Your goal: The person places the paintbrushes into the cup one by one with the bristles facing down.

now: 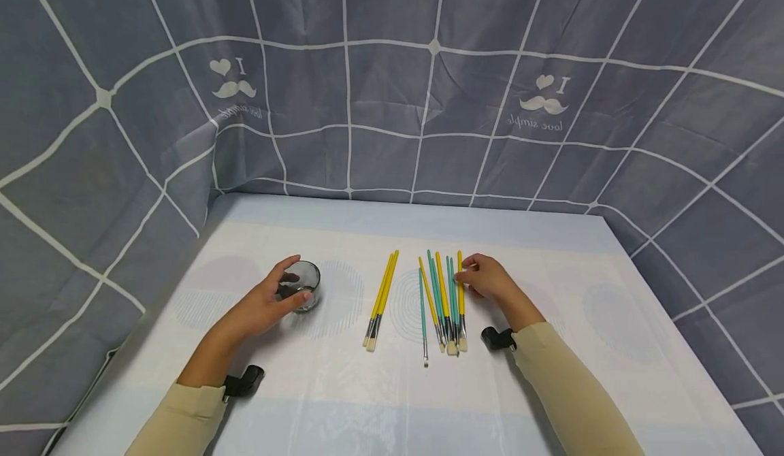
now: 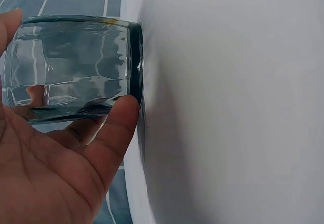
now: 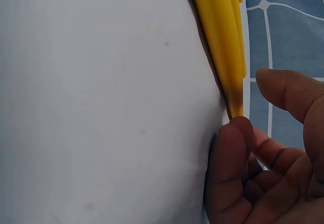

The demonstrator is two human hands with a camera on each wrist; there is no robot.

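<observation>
My left hand (image 1: 265,304) holds a clear drinking glass (image 1: 309,277) on the left of the table, thumb on the near side, fingers round the far side. In the left wrist view the glass (image 2: 76,67) stands upright with its thick base on the table, a fingertip touching near that base. My right hand (image 1: 488,280) is at the rightmost yellow paintbrush (image 1: 461,299) of a row. In the right wrist view, bent fingers (image 3: 233,153) touch beside the yellow handle (image 3: 223,37), and the thumb stands apart from it. Several yellow and green paintbrushes (image 1: 442,286) lie side by side, bristles toward me.
Left of the row, a few yellow paintbrushes (image 1: 381,299) lie close together, between the glass and the row. The white table (image 1: 343,401) has pale circle prints. A grey grid-patterned curtain (image 1: 386,102) encloses its back and sides.
</observation>
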